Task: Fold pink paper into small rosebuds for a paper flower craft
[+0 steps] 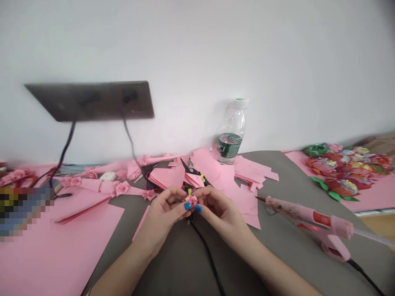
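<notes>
A small pink paper rose (191,200) is pinched between both hands, low in the middle of the view. My left hand (168,207) grips its left side with thumb and fingertips, and my right hand (217,207) does the same on the right. Just behind the fingers lie scissors (194,170) with black and yellow handles, partly covered by pink paper pieces (165,179). Finished paper roses (121,188) on rolled pink paper stems lie to the left. A pink hot glue gun (311,222) rests on its side at the right, its nozzle pointing toward my hands.
A clear bottle (233,131) with a green label stands against the wall. Colourful paper flowers (348,168) lie on pink sheets at the far right. Large pink sheets (61,250) cover the left. A black cable (210,255) runs along the grey tabletop (173,271) below my hands.
</notes>
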`<state>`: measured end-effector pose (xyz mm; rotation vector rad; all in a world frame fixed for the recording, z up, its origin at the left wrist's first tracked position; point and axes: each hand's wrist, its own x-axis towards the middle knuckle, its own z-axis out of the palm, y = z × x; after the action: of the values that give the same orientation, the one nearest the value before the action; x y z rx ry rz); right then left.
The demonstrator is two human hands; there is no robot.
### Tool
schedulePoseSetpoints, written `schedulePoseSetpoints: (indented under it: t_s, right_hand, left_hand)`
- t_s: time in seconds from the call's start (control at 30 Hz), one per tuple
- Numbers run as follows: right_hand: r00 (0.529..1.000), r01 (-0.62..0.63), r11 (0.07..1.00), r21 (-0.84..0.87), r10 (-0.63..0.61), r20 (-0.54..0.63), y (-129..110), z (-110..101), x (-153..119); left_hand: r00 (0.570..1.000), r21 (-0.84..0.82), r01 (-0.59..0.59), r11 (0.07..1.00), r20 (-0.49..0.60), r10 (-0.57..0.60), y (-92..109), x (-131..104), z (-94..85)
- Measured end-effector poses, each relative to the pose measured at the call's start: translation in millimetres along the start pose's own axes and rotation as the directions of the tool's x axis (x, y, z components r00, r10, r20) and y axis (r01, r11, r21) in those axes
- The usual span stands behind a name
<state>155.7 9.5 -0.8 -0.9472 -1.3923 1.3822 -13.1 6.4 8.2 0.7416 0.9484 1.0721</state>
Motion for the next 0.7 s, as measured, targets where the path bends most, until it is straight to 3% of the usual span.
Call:
schedulePoseSetpoints:
  t_s: [0.2,0.33,0.5,0.7]
  right_hand:
    - [0.998,0.051,0.999,-0.010,-0.051,-0.029,1.2,-2.5,1.5]
    - [0.975,0.182,0.964,-0.192,-0.203,-0.093,-0.5,-2.9,-0.1]
    - [0.910,0.346,0.807,-0.478,-0.414,-0.039,-4.2,-2.3,-2.5]
    - [0.906,0.341,0.777,-0.530,-0.422,-0.035,-2.3,-3.5,-3.7]
  left_hand:
    - [0.999,-0.003,0.045,0.999,0.016,-0.045,1.5,-1.1,0.9]
    - [0.998,0.021,0.060,0.998,0.016,-0.060,0.7,0.2,0.8]
    - [0.998,0.048,-0.017,0.999,0.069,0.014,-2.4,1.5,-2.3]
    - [0.991,0.128,-0.100,0.987,0.106,0.087,-4.7,3.9,-4.3]
